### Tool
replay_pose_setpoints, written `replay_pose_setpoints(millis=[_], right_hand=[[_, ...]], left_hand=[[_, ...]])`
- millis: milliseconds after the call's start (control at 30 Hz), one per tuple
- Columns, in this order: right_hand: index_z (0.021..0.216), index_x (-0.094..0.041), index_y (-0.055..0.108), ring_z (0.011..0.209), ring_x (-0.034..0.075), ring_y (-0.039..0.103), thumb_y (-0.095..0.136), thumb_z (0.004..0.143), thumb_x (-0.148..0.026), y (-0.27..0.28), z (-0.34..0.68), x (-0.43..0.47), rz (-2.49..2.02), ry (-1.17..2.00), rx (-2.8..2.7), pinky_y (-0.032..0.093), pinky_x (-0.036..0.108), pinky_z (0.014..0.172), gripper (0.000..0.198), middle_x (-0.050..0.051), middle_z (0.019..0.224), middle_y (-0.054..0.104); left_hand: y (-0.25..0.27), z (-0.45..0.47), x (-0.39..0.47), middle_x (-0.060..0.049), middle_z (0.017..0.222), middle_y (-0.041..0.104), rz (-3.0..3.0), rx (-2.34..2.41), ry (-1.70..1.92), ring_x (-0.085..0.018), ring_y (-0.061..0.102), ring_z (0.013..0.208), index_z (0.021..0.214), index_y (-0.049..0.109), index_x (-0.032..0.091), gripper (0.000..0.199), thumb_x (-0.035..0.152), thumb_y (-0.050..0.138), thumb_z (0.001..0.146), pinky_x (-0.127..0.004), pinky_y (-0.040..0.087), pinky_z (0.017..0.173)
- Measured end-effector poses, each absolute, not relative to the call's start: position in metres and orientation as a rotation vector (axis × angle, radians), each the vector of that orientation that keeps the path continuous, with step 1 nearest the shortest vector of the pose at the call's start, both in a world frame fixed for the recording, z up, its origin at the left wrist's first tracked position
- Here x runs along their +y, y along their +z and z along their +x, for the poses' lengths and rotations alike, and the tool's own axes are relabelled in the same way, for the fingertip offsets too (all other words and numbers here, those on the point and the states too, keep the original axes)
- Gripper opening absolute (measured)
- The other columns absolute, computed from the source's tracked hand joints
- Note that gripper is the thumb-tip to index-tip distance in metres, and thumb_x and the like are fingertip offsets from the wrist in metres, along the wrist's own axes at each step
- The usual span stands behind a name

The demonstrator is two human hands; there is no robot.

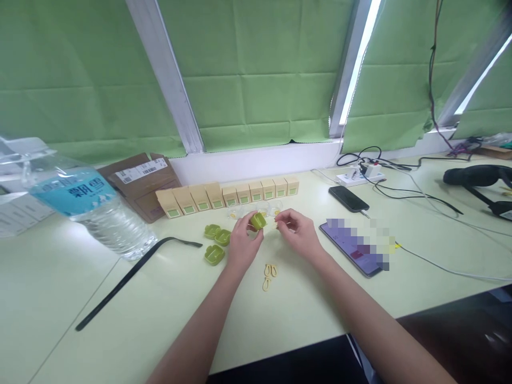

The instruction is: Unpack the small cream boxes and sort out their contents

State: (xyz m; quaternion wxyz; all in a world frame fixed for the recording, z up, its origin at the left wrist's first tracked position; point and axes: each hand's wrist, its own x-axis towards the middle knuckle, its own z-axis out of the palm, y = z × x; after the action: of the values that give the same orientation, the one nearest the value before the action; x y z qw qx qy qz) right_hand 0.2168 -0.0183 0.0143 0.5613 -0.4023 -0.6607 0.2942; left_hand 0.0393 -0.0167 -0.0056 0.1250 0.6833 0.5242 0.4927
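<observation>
My left hand is closed around a small green plastic shell, held tilted above the table. Close to its right, my right hand is pinched at the fingertips, with a tiny pale piece there too small to name. Three similar green shells lie on the table left of my left hand. Below and between my hands are three small yellow loops. Just beyond my fingers stand several clear plastic domes with yellow bits inside, partly hidden by my hands.
Several small tan boxes form a row at the back. On the left are a large water bottle, a cardboard box and a black strap. Two phones, one black, one purple-screened, and a power strip with cables lie right.
</observation>
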Motion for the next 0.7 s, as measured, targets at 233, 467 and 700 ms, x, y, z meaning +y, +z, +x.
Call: replay_pose_setpoints(millis=[233, 467, 700], right_hand=[[0.089, -0.021, 0.072, 0.074, 0.016, 0.070, 0.060, 0.082, -0.020, 0.018, 0.214, -0.032, -0.734, 0.982, -2.007, 0.059, 0.030, 0.074, 0.014, 0.002, 0.084, 0.075], [0.084, -0.020, 0.071, 0.064, 0.014, 0.067, 0.058, 0.076, -0.011, 0.021, 0.217, -0.038, -0.792, 1.129, -2.209, 0.053, 0.024, 0.061, 0.018, 0.000, 0.076, 0.074], [0.083, -0.017, 0.068, 0.063, 0.013, 0.064, 0.056, 0.073, -0.007, 0.024, 0.217, -0.038, -0.817, 1.119, -2.273, 0.048, 0.021, 0.059, 0.018, 0.001, 0.074, 0.072]], left_hand=[[-0.005, 0.035, -0.012, -0.006, 0.106, 0.070, 1.777, 1.562, 1.490, -0.015, 0.066, 0.077, 0.126, 0.061, 0.024, 0.048, 0.016, 0.067, 0.079, -0.029, 0.054, 0.072], [-0.004, 0.035, -0.013, -0.006, 0.106, 0.069, 1.726, 1.596, 1.454, -0.015, 0.066, 0.082, 0.127, 0.059, 0.024, 0.049, 0.018, 0.066, 0.079, -0.030, 0.054, 0.076], [-0.004, 0.037, -0.015, -0.003, 0.106, 0.068, 1.747, 1.572, 1.425, -0.016, 0.066, 0.090, 0.123, 0.056, 0.026, 0.047, 0.013, 0.061, 0.078, -0.030, 0.052, 0.081]])
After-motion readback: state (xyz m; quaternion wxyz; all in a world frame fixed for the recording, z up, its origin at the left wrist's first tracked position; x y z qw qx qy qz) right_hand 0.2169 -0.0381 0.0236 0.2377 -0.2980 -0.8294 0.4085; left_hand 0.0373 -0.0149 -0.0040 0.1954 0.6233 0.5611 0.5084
